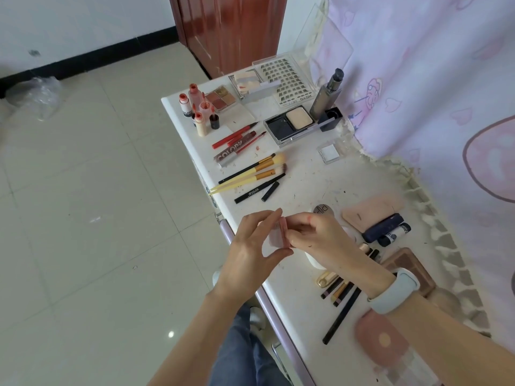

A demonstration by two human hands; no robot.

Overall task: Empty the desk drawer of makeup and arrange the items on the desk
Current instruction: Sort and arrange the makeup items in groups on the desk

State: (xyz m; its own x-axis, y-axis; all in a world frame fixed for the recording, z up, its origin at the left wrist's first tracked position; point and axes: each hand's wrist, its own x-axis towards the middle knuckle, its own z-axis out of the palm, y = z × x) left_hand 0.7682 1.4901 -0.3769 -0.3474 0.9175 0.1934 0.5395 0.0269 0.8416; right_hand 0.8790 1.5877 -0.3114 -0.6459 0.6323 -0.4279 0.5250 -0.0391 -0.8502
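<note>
Both hands hold a small pink compact (pixel 278 235) above the near edge of the white desk (pixel 315 174). My left hand (pixel 250 246) pinches it from the left, thumb below and fingers above. My right hand (pixel 315 238) grips its right side. Laid out on the desk are yellow-handled brushes (pixel 250 174), red lip pencils (pixel 237 136), small orange-capped bottles (pixel 196 107), an eyeshadow palette (pixel 223 100), a black powder compact (pixel 289 125) and a lash tray (pixel 287 79). The drawer itself is hidden below the desk edge.
A pink pouch (pixel 373 208), dark blue tubes (pixel 387 228), several pencils (pixel 342 299), a brown palette (pixel 407 268) and a pink case (pixel 381 338) lie at the near right. A pink curtain (pixel 432 79) hangs along the desk's right side. Tiled floor (pixel 83 190) lies left.
</note>
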